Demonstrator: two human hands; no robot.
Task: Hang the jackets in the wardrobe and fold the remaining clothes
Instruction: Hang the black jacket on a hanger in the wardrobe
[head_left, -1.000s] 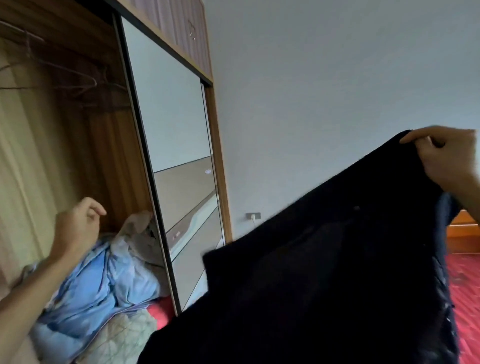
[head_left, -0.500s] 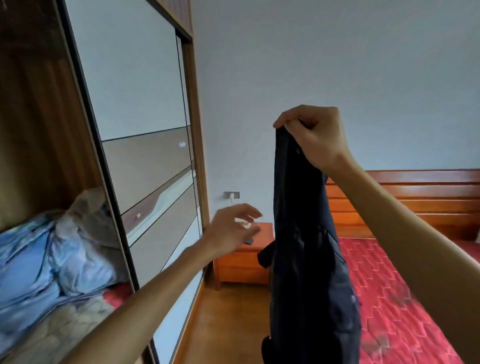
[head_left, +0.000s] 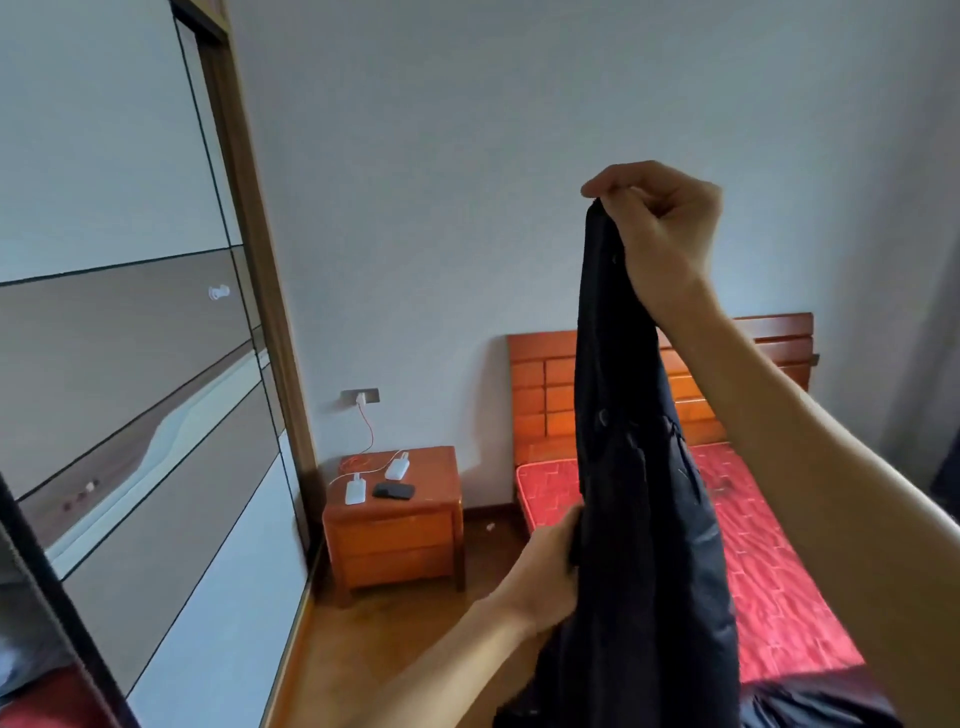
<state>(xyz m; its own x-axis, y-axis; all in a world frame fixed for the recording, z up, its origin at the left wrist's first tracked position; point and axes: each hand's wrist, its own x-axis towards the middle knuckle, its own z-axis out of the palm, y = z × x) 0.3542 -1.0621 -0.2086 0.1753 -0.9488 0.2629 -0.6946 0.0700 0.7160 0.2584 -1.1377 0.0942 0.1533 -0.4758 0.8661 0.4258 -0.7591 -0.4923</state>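
Wall: a plain pale grey-white wall (head_left: 441, 182) is filling the back of the room.
Wardrobe: a sliding wardrobe door with white and taupe panels in a brown wooden frame (head_left: 130, 364) is running along the left side; a small knob is showing on a taupe panel.
Jacket: the dark navy, almost black jacket with snap buttons (head_left: 654, 545) is hanging in mid-air in front of the bed, bunched into a long vertical drape, well apart from the wardrobe. Any label on it is too dark to read.
Bed: a reddish-orange wooden bed with a slatted headboard (head_left: 540, 395) is standing against the wall, carrying a red patterned mattress (head_left: 769, 561).
Bedside table: an orange wooden nightstand with drawers (head_left: 395, 545) is sitting between the wardrobe and the bed.
Right hand: the right hand (head_left: 660, 228) is raised high, its fingers and thumb curled tight and pinching the jacket's top edge.
Left hand: the left hand (head_left: 550, 571) is gripping the jacket's left edge lower down, thumb lying on the cloth, its fingers hidden behind it.
Small items: two white rectangular devices (head_left: 355, 490) and a flat black object (head_left: 394, 490) are lying on the nightstand; any marking on them is too small to read.
Socket: a grey wall socket with a white plug (head_left: 360, 397) is feeding a thin red cable (head_left: 370, 431) down to the nightstand.
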